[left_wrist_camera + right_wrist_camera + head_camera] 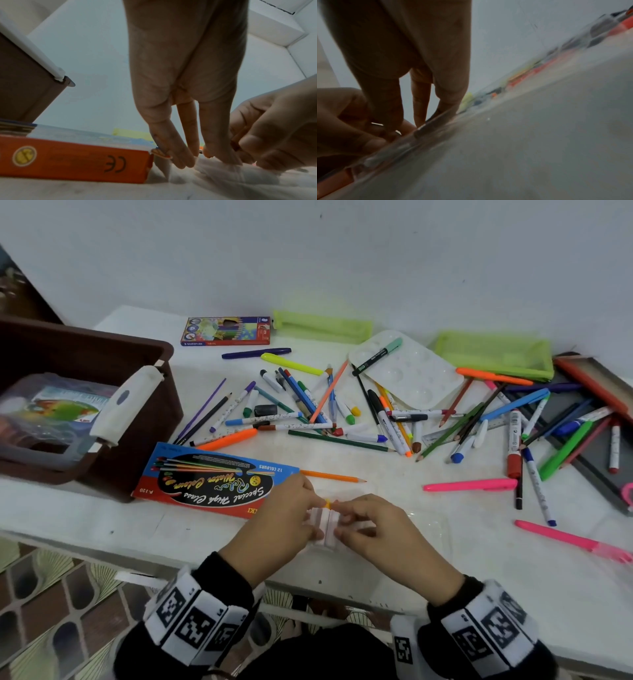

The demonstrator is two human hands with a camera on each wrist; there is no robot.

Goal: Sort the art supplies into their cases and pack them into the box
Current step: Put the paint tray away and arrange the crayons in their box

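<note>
At the table's front edge, both hands meet over a small bundle of white paint tubes point(323, 522) lying in a clear plastic tray point(421, 539). My left hand point(294, 508) holds the bundle from the left, fingertips point(188, 159) down on the tubes point(223, 170). My right hand point(370, 525) pinches one tube by its yellow-capped point(327, 502) end. The red and blue watercolour box point(212, 477) lies just left of the hands. The brown box point(102, 350) stands at the far left with a clear case inside. The right wrist view is blurred, showing fingers point(419, 108) at the tray's edge.
A heap of markers and pencils point(342, 405) covers the middle and right of the table, with a white palette point(411, 371), two green pouches point(322, 325) point(496, 354), a coloured-pencil box point(226, 331) and a dark tin point(589, 419). Pink markers point(469, 485) and an orange pencil point(332, 476) lie near the hands.
</note>
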